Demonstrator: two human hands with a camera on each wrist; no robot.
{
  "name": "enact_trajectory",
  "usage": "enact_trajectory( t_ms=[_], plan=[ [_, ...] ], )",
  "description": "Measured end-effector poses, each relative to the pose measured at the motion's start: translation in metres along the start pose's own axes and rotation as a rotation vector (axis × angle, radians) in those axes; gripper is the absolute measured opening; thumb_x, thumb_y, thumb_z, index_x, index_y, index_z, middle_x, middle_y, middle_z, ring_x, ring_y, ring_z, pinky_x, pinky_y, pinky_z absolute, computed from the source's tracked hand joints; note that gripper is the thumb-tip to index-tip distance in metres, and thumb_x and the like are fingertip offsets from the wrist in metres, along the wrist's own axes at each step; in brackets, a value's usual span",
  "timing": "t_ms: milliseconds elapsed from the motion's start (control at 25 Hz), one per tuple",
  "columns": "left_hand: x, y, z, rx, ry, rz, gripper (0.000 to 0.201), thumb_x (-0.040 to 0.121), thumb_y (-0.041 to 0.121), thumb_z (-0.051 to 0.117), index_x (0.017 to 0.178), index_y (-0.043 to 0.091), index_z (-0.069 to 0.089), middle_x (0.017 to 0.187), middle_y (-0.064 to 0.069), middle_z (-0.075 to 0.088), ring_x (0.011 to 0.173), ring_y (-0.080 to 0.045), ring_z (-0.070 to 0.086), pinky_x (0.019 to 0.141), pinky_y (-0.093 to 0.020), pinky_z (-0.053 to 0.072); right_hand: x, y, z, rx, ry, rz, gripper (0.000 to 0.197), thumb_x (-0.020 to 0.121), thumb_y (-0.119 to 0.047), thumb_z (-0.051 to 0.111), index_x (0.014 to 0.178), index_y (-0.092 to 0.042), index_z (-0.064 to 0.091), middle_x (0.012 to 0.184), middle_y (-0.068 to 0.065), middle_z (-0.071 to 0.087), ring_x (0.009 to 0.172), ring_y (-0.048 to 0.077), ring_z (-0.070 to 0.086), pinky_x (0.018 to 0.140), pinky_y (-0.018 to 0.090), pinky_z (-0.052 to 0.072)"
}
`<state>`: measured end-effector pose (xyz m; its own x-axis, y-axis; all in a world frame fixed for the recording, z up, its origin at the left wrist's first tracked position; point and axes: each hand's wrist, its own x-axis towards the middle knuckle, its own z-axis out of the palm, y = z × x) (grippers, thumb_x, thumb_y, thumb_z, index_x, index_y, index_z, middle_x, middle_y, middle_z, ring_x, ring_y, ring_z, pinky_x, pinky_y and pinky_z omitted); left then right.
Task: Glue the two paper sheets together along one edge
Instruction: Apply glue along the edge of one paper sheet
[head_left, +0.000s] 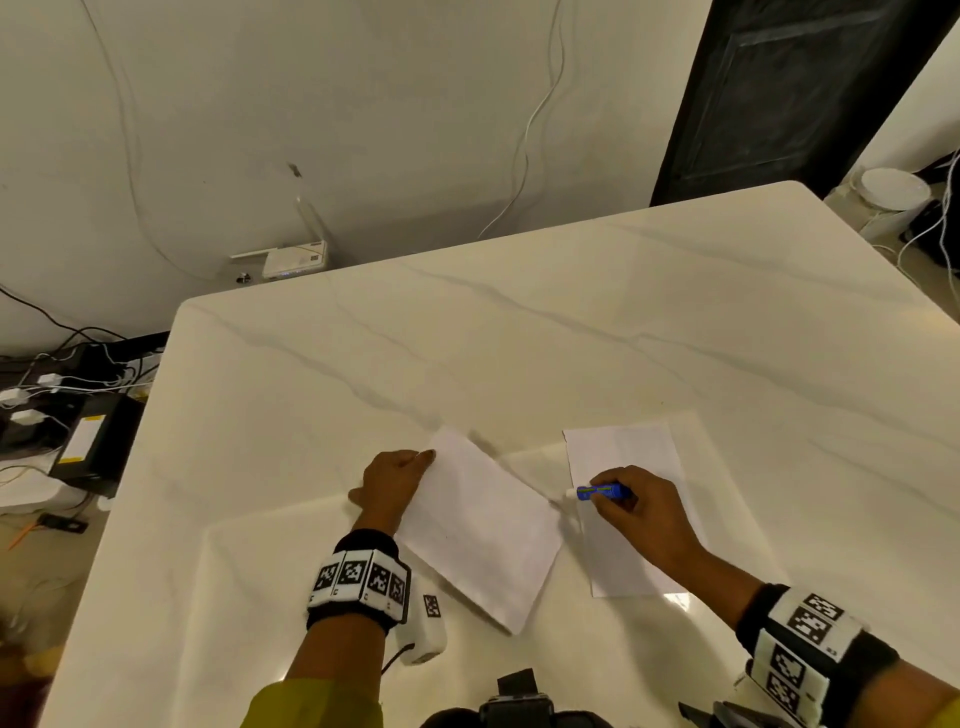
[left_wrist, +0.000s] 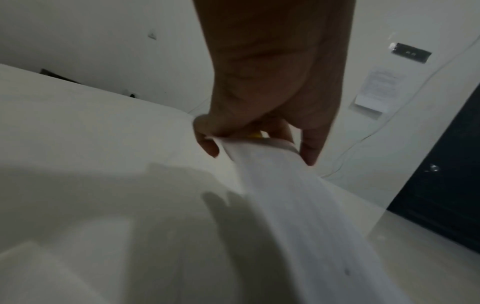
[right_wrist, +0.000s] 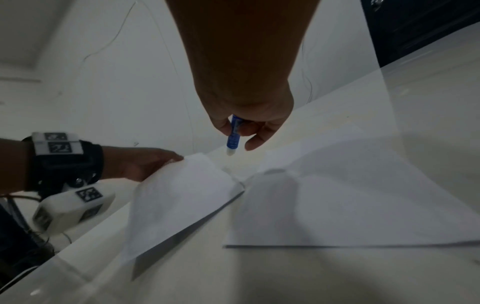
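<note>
With the left hand (head_left: 392, 486) pinching the lifted left sheet (head_left: 480, 525) and the right hand's (head_left: 641, 512) grip around the uncapped glue stick (head_left: 600, 491), that sheet risked meeting the right sheet (head_left: 631, 452) askew.

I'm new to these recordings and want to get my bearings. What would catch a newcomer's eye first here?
The blue glue stick stands out, held in the right hand with its pale tip at the left edge of the right paper sheet. Next, the left hand pinches a corner of the left paper sheet, which sits askew and partly raised off the pale marble table, apart from the other sheet.
</note>
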<state>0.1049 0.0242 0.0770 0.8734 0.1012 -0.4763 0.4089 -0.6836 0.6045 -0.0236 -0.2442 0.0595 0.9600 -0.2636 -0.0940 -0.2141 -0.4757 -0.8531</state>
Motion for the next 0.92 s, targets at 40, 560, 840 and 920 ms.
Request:
enact_trajectory(
  t_ms=[40, 560, 840, 920],
  plan=[
    [-0.004, -0.012, 0.0, 0.087, 0.044, -0.099, 0.037, 0.086, 0.047, 0.054, 0.106, 0.019, 0.068, 0.12, -0.007, 0.063, 0.118, -0.031, 0.051, 0.108, -0.044, 0.021, 0.004, -0.002, 0.0, -0.005, 0.012, -0.004, 0.015, 0.075, -0.003, 0.069, 0.09, -0.008, 0.069, 0.082, 0.004, 0.065, 0.077, 0.022, 0.063, 0.069, 0.017, 0.05],
    [-0.043, -0.018, 0.074, 0.855, -0.345, 0.62, 0.095, 0.068, 0.07, 0.058, 0.145, 0.039, 0.012, 0.125, -0.005, 0.037, 0.116, -0.026, 0.035, 0.095, -0.041, 0.027, 0.023, -0.003, 0.024, -0.176, -0.115, 0.035, 0.013, 0.075, -0.014, 0.068, 0.087, -0.009, 0.067, 0.078, 0.005, 0.06, 0.069, 0.019, 0.054, 0.064, 0.024, 0.042],
    [-0.039, -0.014, 0.095, 0.872, -0.129, 0.468, 0.1, 0.067, 0.08, 0.044, 0.147, 0.035, 0.004, 0.127, -0.008, 0.037, 0.115, -0.028, 0.036, 0.091, -0.044, 0.029, 0.026, -0.005, 0.022, -0.177, -0.094, 0.05, 0.016, 0.077, -0.013, 0.066, 0.093, -0.007, 0.067, 0.083, 0.007, 0.061, 0.072, 0.017, 0.054, 0.068, 0.025, 0.042],
    [-0.039, -0.011, 0.1, 0.847, -0.126, 0.432, 0.1, 0.067, 0.081, 0.043, 0.147, 0.034, 0.004, 0.128, -0.008, 0.036, 0.116, -0.028, 0.036, 0.091, -0.045, 0.031, 0.031, -0.008, 0.024, -0.182, -0.103, 0.032, 0.018, 0.079, -0.012, 0.064, 0.096, -0.006, 0.066, 0.089, 0.011, 0.064, 0.077, 0.019, 0.055, 0.071, 0.026, 0.043]
  ],
)
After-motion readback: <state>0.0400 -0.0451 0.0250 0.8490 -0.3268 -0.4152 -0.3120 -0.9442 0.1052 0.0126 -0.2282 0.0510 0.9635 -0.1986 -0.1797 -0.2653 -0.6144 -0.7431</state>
